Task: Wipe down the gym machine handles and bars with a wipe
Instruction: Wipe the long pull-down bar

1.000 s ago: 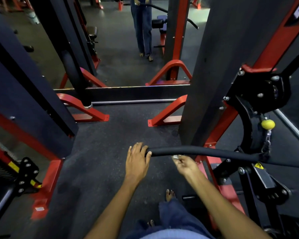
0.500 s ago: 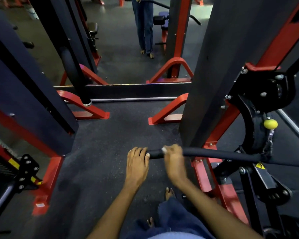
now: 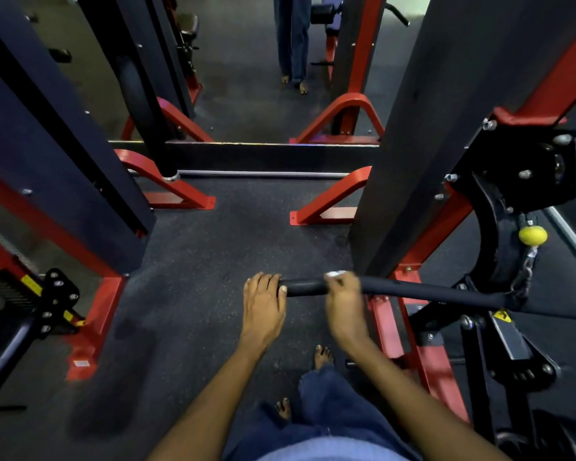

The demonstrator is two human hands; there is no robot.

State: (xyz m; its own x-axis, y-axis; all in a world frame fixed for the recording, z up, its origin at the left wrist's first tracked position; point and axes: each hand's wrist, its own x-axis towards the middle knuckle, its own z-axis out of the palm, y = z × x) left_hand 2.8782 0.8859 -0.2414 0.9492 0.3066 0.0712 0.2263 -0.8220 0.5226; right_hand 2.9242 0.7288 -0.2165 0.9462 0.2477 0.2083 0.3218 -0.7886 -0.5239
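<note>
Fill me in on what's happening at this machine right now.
A person is wiping down the black bar of a red and black cable machine. The left hand grips the bar's free end to steady it. The right hand is wrapped over the bar just beside it, with a white wipe peeking out above the fingers. The rest of the bar runs right toward the chain under a yellow ball.
</note>
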